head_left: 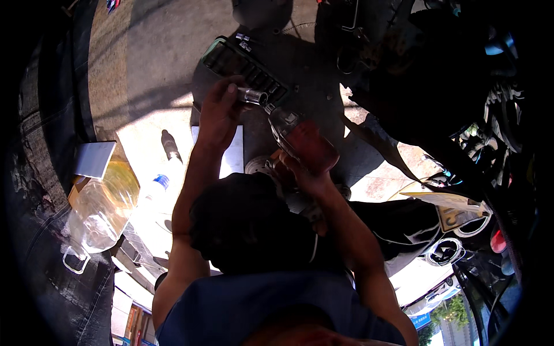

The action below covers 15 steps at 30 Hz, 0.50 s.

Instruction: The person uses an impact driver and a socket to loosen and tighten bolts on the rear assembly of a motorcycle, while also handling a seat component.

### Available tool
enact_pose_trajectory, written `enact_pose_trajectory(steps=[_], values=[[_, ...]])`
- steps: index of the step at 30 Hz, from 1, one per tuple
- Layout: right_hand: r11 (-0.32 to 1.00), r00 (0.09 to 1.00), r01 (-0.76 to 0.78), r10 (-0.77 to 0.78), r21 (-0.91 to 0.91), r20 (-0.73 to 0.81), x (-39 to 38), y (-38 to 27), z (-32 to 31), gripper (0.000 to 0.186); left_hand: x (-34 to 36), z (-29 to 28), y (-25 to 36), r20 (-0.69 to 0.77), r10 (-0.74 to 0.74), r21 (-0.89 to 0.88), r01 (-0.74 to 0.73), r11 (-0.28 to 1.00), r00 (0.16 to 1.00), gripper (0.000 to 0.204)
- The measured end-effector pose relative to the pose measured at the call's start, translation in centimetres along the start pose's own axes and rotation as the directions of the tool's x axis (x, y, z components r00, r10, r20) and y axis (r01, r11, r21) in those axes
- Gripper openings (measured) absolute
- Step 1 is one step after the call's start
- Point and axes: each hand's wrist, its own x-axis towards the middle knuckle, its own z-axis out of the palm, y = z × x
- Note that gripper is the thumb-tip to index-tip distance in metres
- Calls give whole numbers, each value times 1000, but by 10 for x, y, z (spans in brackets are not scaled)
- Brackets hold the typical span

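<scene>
My left hand (pixel 221 113) pinches a silver socket (pixel 252 95) at the nose of a red power tool (pixel 304 143). My right hand (pixel 300 172) grips that tool from below, its body tilted toward the upper left. Just beyond the socket lies an open dark socket case (pixel 242 62) with a row of sockets, resting on a dark round plate (pixel 306 75) on the ground. A dark rounded shape (pixel 248 228) low in the middle hides what lies between my forearms.
A large clear jug (pixel 104 210) with yellowish liquid and a small blue-capped bottle (pixel 157 185) stand at the left on sunlit concrete. A white sheet (pixel 234 154) lies under my left arm. A scooter's dark bodywork (pixel 438 115) fills the right side.
</scene>
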Motion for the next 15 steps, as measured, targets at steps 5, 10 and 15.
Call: enact_pose_trajectory(steps=[5, 10, 15], values=[[923, 953, 292, -303, -250, -6, 6, -22, -8, 28, -8, 10, 17, 138, -53, 128, 36, 991, 989, 25], [895, 959, 278, -278, -349, 49, -15, -21, -16, 26, -5, 11, 15, 148, 22, 150, -44, 988, 989, 21], [946, 986, 102, -54, -309, 159, -15, -18, -22, 26, -2, 11, 16, 205, -33, 173, -3, 985, 978, 19]])
